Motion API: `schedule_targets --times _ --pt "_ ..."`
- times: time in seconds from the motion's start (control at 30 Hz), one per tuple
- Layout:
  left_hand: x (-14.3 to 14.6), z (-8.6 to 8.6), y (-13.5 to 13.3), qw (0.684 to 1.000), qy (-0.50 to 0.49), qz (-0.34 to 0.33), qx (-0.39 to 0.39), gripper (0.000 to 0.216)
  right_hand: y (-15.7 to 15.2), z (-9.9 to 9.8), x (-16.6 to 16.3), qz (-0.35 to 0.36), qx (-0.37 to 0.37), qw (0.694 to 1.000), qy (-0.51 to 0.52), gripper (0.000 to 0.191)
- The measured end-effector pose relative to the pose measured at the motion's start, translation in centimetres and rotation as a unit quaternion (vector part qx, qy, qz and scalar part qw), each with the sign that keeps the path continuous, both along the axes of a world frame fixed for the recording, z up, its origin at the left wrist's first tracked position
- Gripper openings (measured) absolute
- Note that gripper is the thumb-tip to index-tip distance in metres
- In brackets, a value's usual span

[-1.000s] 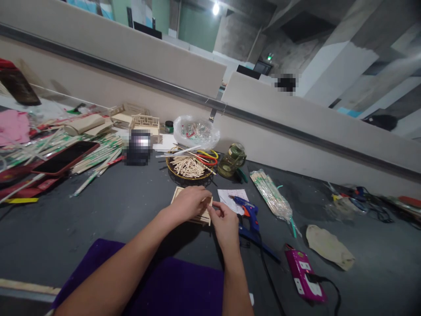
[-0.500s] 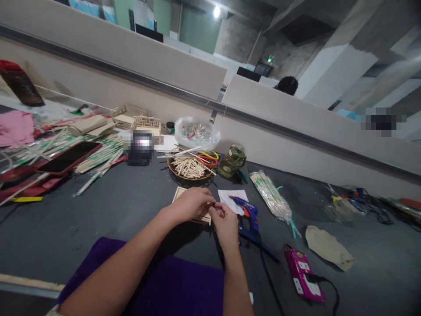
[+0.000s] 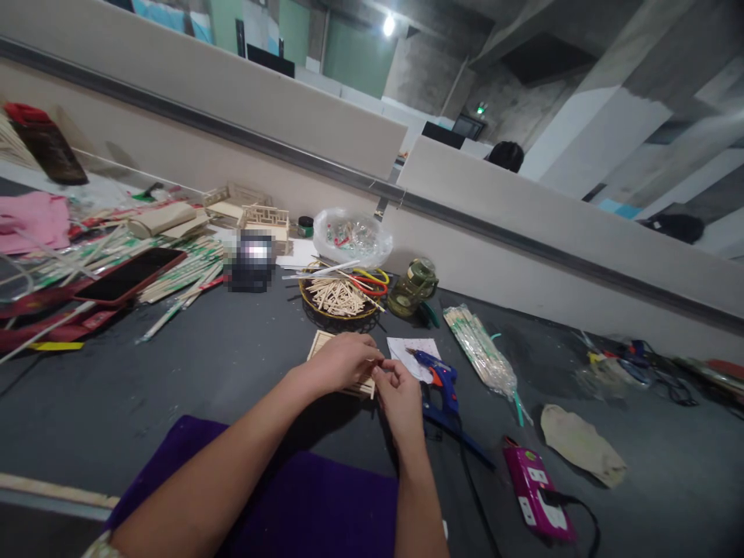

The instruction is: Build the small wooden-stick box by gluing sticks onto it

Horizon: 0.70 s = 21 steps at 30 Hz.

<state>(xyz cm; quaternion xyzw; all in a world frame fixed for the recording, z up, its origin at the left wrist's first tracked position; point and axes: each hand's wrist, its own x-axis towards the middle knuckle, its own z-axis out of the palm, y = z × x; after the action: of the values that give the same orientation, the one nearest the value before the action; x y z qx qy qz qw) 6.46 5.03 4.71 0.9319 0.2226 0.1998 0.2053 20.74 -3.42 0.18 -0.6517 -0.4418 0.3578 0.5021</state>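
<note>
A small wooden stick panel (image 3: pixel 318 342) is on the dark table in front of me, mostly covered by my hands. My left hand (image 3: pixel 342 363) lies across it with its fingers bent down over the right side, closed on the panel. At that same right edge, my right hand (image 3: pixel 400 391) has thumb and fingers pinched together, almost touching the left fingertips. What the right fingers pinch is too small to make out. Just right of my right hand, a blue hot glue gun (image 3: pixel 439 376) rests partly on a white paper sheet (image 3: pixel 410 353).
Behind the panel stands a basket of short wooden sticks (image 3: pixel 337 298), beside a green jar (image 3: pixel 411 288). Bagged sticks (image 3: pixel 480 353) and a magenta power strip (image 3: pixel 538 492) lie to the right. A phone (image 3: pixel 131 275) rests on the left clutter. A cord trails from the glue gun.
The view has shifted slightly. Both hands keep nearly the same position at the panel's right edge, with no clear change in their hold.
</note>
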Motion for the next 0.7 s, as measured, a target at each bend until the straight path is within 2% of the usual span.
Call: schedule_targets --times 0.3,0.4,0.47,0.5,0.57,0.63,0.7 --pt "-0.7 0.8 -0.2 0.998 -0.038 -0.021 -0.047 0.028 0.0 0.0 0.0 0.002 -0.001 1.0 0.015 0.034" --pt "-1.8 1.5 0.5 0.989 -0.105 0.031 -0.095 0.036 0.0 0.0 -0.1 -0.006 -0.004 1.0 0.017 0.035" --pt "-2.8 2.2 1.3 0.964 -0.206 0.111 -0.129 0.035 0.1 -0.1 -0.1 -0.009 -0.006 1.0 0.017 0.035" --pt "-3.3 2.5 1.8 0.939 -0.271 0.153 -0.147 0.033 0.1 -0.1 -0.1 -0.009 -0.006 1.0 0.016 0.035" --pt "-4.6 3.3 2.8 0.858 -0.419 0.23 -0.19 0.029 0.1 -0.1 -0.1 -0.01 -0.005 1.0 0.01 0.036" --pt "-5.9 3.9 3.5 0.744 -0.551 0.29 -0.245 0.024 0.0 -0.1 -0.1 -0.014 -0.006 1.0 0.004 0.036" --pt "-7.0 4.2 4.1 0.64 -0.626 0.324 -0.307 0.023 0.0 0.0 -0.1 -0.019 -0.009 1.0 0.002 0.037"
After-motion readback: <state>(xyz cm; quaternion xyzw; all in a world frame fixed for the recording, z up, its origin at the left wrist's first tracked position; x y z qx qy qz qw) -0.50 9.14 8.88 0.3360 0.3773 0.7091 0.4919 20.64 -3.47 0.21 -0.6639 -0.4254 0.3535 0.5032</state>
